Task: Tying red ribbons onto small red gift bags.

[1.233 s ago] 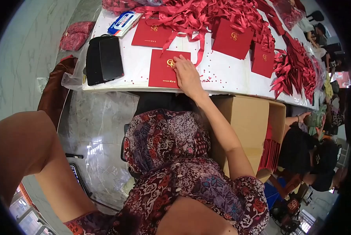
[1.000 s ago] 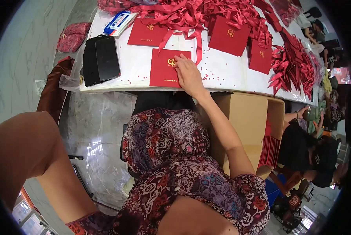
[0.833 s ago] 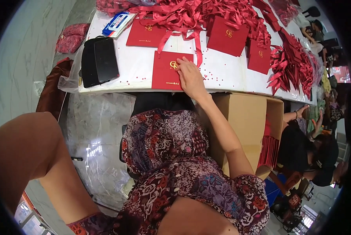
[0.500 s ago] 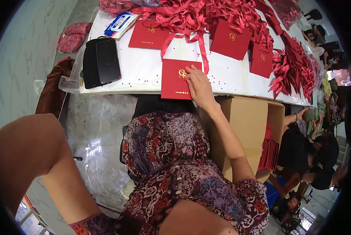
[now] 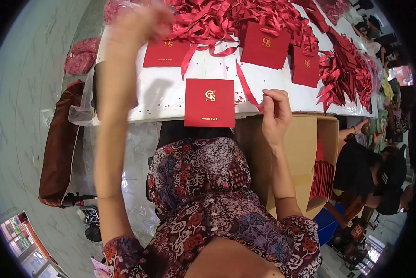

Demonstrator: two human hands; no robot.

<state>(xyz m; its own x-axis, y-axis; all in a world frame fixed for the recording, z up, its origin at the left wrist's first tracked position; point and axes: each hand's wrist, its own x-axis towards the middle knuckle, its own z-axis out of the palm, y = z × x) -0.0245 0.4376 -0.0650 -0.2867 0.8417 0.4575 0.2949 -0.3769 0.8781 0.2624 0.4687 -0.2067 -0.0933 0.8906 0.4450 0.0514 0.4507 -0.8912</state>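
A square red card or booklet [image 5: 201,109] with gold print lies at the front edge of the white table, its near edge over the rim. To the right of it, my right hand [image 5: 277,116] has thumb and fingers pinched on the end of a red ribbon [image 5: 248,86]. The ribbon runs slantwise up and away from my fingers. My left hand [image 5: 140,25] is raised over the far left of the table, near the ribbon heap, smeared by motion. Whether it holds anything cannot be made out.
A large heap of red ribbons [image 5: 208,23] covers the table's back. More red cards [image 5: 266,48] lie before it. My left arm partly hides a black case [image 5: 96,88]. Right of my lap stands a cardboard box [image 5: 295,164] holding red cards; people sit beyond it.
My right hand has left the red card, moved right and gripped the ribbon. My left arm has swung up from the lower left over the table, covering the black case and blue-white packet.
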